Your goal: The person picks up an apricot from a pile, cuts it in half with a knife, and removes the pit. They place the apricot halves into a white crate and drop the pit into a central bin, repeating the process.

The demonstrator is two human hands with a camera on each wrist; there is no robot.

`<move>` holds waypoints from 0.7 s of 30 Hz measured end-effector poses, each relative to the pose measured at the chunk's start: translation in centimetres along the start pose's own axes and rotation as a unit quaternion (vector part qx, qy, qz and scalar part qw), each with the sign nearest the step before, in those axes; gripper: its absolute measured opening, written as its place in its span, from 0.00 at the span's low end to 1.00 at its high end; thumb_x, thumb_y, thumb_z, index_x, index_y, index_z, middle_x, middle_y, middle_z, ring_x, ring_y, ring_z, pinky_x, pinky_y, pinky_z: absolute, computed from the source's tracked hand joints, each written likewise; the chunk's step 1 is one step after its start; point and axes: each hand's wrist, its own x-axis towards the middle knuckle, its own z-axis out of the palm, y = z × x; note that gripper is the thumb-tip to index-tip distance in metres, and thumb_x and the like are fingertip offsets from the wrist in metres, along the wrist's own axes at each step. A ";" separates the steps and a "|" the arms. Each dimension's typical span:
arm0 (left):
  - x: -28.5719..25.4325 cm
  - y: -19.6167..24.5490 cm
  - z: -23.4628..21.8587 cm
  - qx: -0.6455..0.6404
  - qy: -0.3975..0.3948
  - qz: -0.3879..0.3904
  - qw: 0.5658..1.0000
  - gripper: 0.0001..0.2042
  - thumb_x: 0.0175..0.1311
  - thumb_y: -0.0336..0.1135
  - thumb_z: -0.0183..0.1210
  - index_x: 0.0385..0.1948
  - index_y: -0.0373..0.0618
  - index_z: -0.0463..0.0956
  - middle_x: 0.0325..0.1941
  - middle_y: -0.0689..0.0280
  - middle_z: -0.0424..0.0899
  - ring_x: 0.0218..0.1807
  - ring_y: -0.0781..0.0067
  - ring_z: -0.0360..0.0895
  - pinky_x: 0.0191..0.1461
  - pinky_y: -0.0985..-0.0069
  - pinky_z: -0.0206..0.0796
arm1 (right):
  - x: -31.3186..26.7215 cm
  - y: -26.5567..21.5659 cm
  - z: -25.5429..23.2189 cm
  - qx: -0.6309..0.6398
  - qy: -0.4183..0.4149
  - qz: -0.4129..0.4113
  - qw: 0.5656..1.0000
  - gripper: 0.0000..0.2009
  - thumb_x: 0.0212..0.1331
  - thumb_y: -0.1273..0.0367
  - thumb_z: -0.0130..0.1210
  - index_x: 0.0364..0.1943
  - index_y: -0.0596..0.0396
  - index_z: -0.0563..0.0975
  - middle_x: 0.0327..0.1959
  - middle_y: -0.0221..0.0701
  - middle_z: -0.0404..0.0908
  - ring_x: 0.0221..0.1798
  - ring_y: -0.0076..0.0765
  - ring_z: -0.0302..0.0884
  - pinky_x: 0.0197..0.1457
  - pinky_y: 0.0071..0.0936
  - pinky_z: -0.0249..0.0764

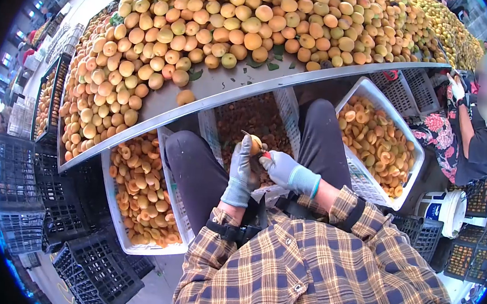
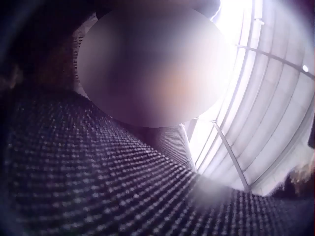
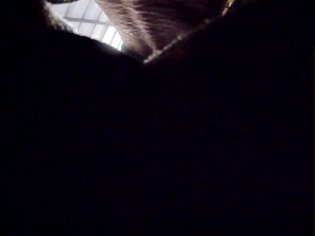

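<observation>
In the head view both hands wear grey-blue gloves and meet over the lap, between the knees. My left hand [image 1: 240,172] holds an orange-yellow apricot [image 1: 255,145] in upright fingers. Close on its right, my right hand [image 1: 287,170] grips a small tool by its red handle [image 1: 266,154]; the tool's working end is mostly hidden by the fruit and fingers. Below the hands stands a white crate [image 1: 287,114] with dark brown bits in it. Dark woven fabric [image 2: 98,167] and a blurred patch fill most of the left wrist view. The right wrist view is nearly black.
A metal-edged table [image 1: 225,92] heaped with whole apricots [image 1: 220,22] spans the front. White crates of halved apricots stand left [image 1: 156,251] and right [image 1: 362,180] of the legs. Black crates [image 1: 99,272] lie at left. Another person [image 1: 481,144] sits at right near a white bucket [image 1: 452,214].
</observation>
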 end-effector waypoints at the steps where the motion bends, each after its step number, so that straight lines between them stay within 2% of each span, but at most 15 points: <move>1: -0.8 1.0 1.1 0.011 -0.008 0.007 1.000 0.17 0.61 0.51 0.57 0.39 0.47 0.71 0.34 0.63 0.79 0.34 0.69 0.77 0.40 0.72 0.72 | 0.2 -0.5 -0.5 0.006 -0.025 0.003 1.000 0.19 0.63 0.58 0.48 0.42 0.62 0.72 0.35 0.53 0.78 0.43 0.59 0.76 0.41 0.42 0.72; 2: -0.5 1.1 0.9 0.012 -0.007 0.006 1.000 0.17 0.61 0.51 0.57 0.39 0.47 0.71 0.34 0.63 0.79 0.34 0.69 0.77 0.40 0.72 0.72 | 0.1 -0.7 -0.7 0.012 -0.049 0.007 0.999 0.18 0.63 0.57 0.48 0.41 0.62 0.72 0.36 0.53 0.78 0.44 0.59 0.75 0.42 0.41 0.71; 4: 0.0 1.1 0.3 -0.042 -0.027 0.022 0.999 0.17 0.61 0.52 0.57 0.39 0.48 0.70 0.33 0.62 0.79 0.35 0.67 0.78 0.41 0.70 0.72 | -1.4 -0.6 -0.3 -0.008 -0.022 -0.017 1.000 0.19 0.63 0.57 0.47 0.43 0.62 0.72 0.34 0.53 0.78 0.42 0.60 0.76 0.41 0.44 0.71; 5: -0.5 1.4 0.5 -0.107 -0.018 -0.014 0.994 0.17 0.62 0.52 0.56 0.39 0.48 0.70 0.32 0.61 0.80 0.36 0.64 0.78 0.43 0.68 0.72 | -2.4 -0.7 0.0 -0.030 -0.018 -0.004 0.999 0.19 0.63 0.57 0.47 0.43 0.63 0.71 0.34 0.54 0.78 0.41 0.61 0.76 0.41 0.46 0.71; 6: -0.7 1.2 0.7 -0.109 -0.018 -0.013 0.994 0.17 0.62 0.52 0.56 0.39 0.48 0.70 0.32 0.61 0.80 0.36 0.64 0.78 0.43 0.68 0.72 | -3.0 -0.7 0.3 -0.051 -0.014 0.008 0.999 0.19 0.63 0.57 0.46 0.43 0.63 0.71 0.33 0.54 0.78 0.40 0.61 0.76 0.40 0.47 0.71; 8: -1.2 0.7 1.3 -0.082 -0.054 -0.096 0.991 0.17 0.63 0.52 0.54 0.39 0.48 0.71 0.34 0.60 0.79 0.38 0.64 0.77 0.45 0.67 0.71 | -2.5 0.0 0.5 -0.039 0.011 0.000 0.999 0.20 0.64 0.57 0.45 0.43 0.64 0.70 0.32 0.55 0.78 0.39 0.62 0.76 0.40 0.50 0.70; 10: -1.1 0.2 1.1 -0.083 -0.050 -0.122 0.988 0.16 0.63 0.51 0.55 0.40 0.47 0.72 0.35 0.59 0.79 0.39 0.65 0.76 0.46 0.68 0.70 | -1.4 0.8 0.6 -0.020 0.036 0.001 0.999 0.20 0.63 0.56 0.45 0.42 0.63 0.70 0.33 0.55 0.78 0.40 0.62 0.76 0.40 0.49 0.70; 13: 0.1 0.0 -0.1 0.000 -0.043 -0.020 0.999 0.17 0.64 0.48 0.56 0.46 0.46 0.70 0.35 0.60 0.79 0.38 0.68 0.76 0.45 0.68 0.70 | -0.5 0.6 -0.2 -0.019 0.016 -0.011 1.000 0.21 0.63 0.55 0.46 0.42 0.64 0.70 0.33 0.55 0.78 0.40 0.62 0.76 0.40 0.49 0.71; 16: -0.6 0.5 0.5 -0.062 -0.046 0.017 0.997 0.17 0.64 0.49 0.55 0.44 0.46 0.70 0.34 0.60 0.78 0.37 0.67 0.76 0.44 0.69 0.70 | -1.7 -0.4 -0.2 -0.002 -0.004 -0.038 0.999 0.20 0.64 0.56 0.45 0.42 0.63 0.70 0.32 0.55 0.78 0.40 0.62 0.76 0.40 0.49 0.71; 17: -1.0 0.8 0.9 -0.112 -0.042 -0.010 0.993 0.19 0.63 0.52 0.55 0.42 0.46 0.70 0.34 0.59 0.78 0.36 0.65 0.76 0.43 0.68 0.70 | -2.5 -0.3 0.2 -0.020 -0.003 -0.023 1.000 0.19 0.64 0.57 0.45 0.42 0.64 0.70 0.32 0.55 0.78 0.40 0.62 0.76 0.41 0.49 0.71; 18: -1.2 0.8 1.0 -0.114 -0.042 -0.007 0.993 0.19 0.63 0.52 0.55 0.42 0.46 0.70 0.34 0.59 0.78 0.36 0.65 0.76 0.43 0.68 0.70 | -3.1 -0.2 0.4 -0.038 0.001 -0.010 0.999 0.19 0.64 0.58 0.44 0.42 0.64 0.70 0.32 0.55 0.78 0.39 0.62 0.76 0.41 0.49 0.71; 20: -1.6 0.1 1.3 -0.074 -0.059 -0.068 0.993 0.22 0.61 0.57 0.54 0.40 0.45 0.71 0.33 0.58 0.79 0.39 0.60 0.77 0.45 0.63 0.71 | -2.6 0.3 0.6 -0.042 -0.001 0.005 0.999 0.19 0.64 0.58 0.44 0.42 0.64 0.70 0.32 0.55 0.78 0.39 0.62 0.76 0.41 0.49 0.71; 21: -1.3 -0.7 1.2 -0.076 -0.011 -0.102 0.992 0.23 0.60 0.58 0.54 0.39 0.45 0.70 0.33 0.57 0.79 0.38 0.61 0.77 0.44 0.64 0.72 | -1.8 1.1 1.1 -0.039 0.017 0.005 0.999 0.19 0.64 0.58 0.44 0.42 0.64 0.70 0.33 0.55 0.78 0.39 0.62 0.76 0.42 0.49 0.71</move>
